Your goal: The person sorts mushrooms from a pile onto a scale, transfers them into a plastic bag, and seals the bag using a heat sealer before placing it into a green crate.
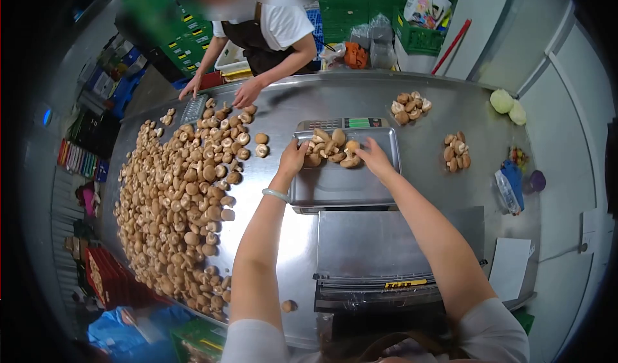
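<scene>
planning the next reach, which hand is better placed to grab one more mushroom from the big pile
Probably the left hand: it is beside the mushrooms on the metal tray, on the side facing the big pile. The right hand is on their far side, farther from that pile.

Table [364, 99]: faced in smooth, glossy metal. Scale tray [344, 189]: finished in smooth, shiny metal. Mushroom caps [338, 137]: matt-skinned. Bangle [276, 195]: polished smooth. Crate [421, 39]: moulded in plastic. Sleeve [255, 342]: made of matt cloth.
</scene>
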`<state>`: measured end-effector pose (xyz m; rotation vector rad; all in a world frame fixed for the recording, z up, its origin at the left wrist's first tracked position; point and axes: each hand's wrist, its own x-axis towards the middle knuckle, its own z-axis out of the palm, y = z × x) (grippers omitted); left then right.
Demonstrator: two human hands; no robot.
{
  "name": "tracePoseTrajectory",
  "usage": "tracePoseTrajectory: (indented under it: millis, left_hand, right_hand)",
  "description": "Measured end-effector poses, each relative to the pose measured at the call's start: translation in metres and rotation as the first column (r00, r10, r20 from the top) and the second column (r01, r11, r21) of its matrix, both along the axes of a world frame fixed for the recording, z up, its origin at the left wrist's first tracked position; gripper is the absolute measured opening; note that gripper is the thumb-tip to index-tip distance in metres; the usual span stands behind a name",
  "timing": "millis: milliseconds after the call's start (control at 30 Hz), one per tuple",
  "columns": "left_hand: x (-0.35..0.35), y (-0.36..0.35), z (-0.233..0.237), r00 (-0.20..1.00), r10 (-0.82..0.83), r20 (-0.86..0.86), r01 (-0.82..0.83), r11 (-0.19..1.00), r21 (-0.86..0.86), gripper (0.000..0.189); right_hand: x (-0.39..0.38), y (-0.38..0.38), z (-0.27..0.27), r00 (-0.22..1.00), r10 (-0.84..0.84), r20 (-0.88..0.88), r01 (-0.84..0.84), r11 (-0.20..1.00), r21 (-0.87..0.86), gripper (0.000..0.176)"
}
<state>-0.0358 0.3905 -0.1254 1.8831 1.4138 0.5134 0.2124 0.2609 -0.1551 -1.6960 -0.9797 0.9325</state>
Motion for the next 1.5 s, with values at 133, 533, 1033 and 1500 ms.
tracePoseTrajectory:
  millis: [133,533,1033,1500]
  left_hand:
    - [0.014,-0.019,0.001,0.998,0.053,0.032,-0.055,0.998,0.041,0.056]
    - [0.018,-0.285,0.060,0.932,-0.132,0.337,0.210,0.955,-0.209,0.057]
    - [-0.075,-0.426,0.100,0.948,0.075,-0.311,0.019,0.957,0.289,0.023]
    - [-0.061,-0.359,0.191,0.504,0.133,0.853,0.615,0.639,-0.463,0.019]
  right_hand:
    - [-0.011,-0.004,0.022,0.991,0.055,0.123,-0.061,0.997,0.051,0.064]
    - [0.021,-0.289,0.113,0.989,0.031,0.144,-0.026,0.999,-0.038,0.058]
    - [0.045,-0.494,0.146,0.692,-0.149,0.706,0.283,0.956,-0.076,0.022]
    - [0.068,-0.461,0.208,0.560,0.325,-0.762,0.056,0.903,0.426,0.020]
